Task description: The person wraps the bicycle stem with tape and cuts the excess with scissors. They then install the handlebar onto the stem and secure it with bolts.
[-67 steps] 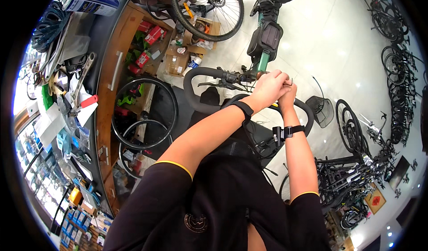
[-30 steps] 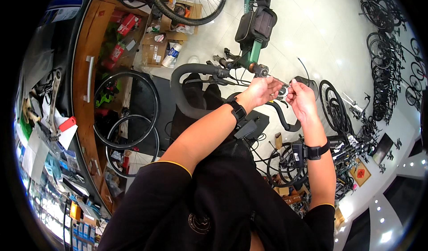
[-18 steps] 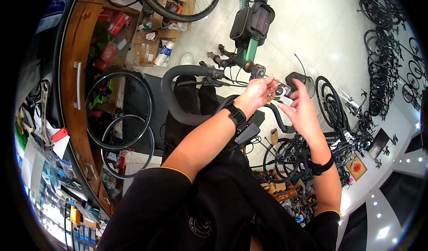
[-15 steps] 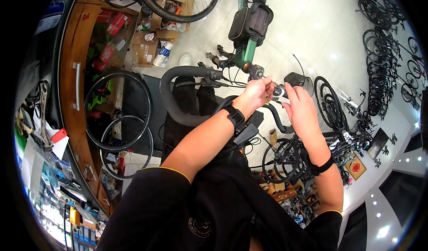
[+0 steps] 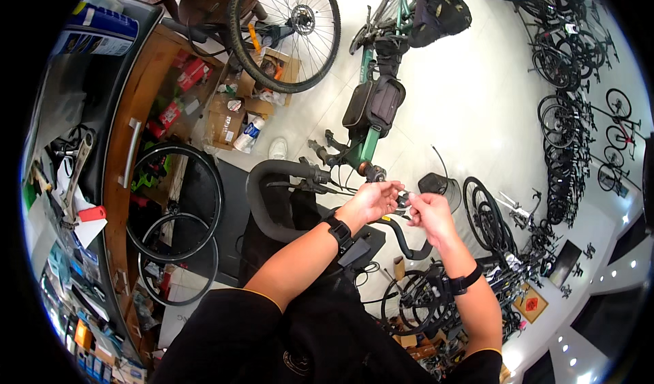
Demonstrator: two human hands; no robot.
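My left hand (image 5: 373, 201) is beside the head tube of a green bicycle frame (image 5: 368, 147), palm turned up and fingers loosely bent apart. Close on its right, my right hand (image 5: 432, 215) pinches a small dark metal part (image 5: 403, 198), mostly hidden by the fingers. A black drop handlebar (image 5: 257, 200) with taped grips lies across in front of me, one curved end at my left, the other below my right hand. Cables run from its brake lever (image 5: 315, 173) toward the frame. The fork (image 5: 320, 151) sticks out left of the head tube.
A wooden cabinet (image 5: 155, 64) runs along the left, with bare wheel rims (image 5: 219, 200) leaning by it. An open cardboard box (image 5: 221, 121) and a bicycle wheel (image 5: 338, 33) are beyond. Several bicycles (image 5: 565, 132) line the right. A black bag (image 5: 373, 104) sits on the green frame.
The view has tilted up, showing more of the green bicycle. Both hands have shifted slightly, with the right fingers now pinched closer together. The pale-and-dark part between them shows less.
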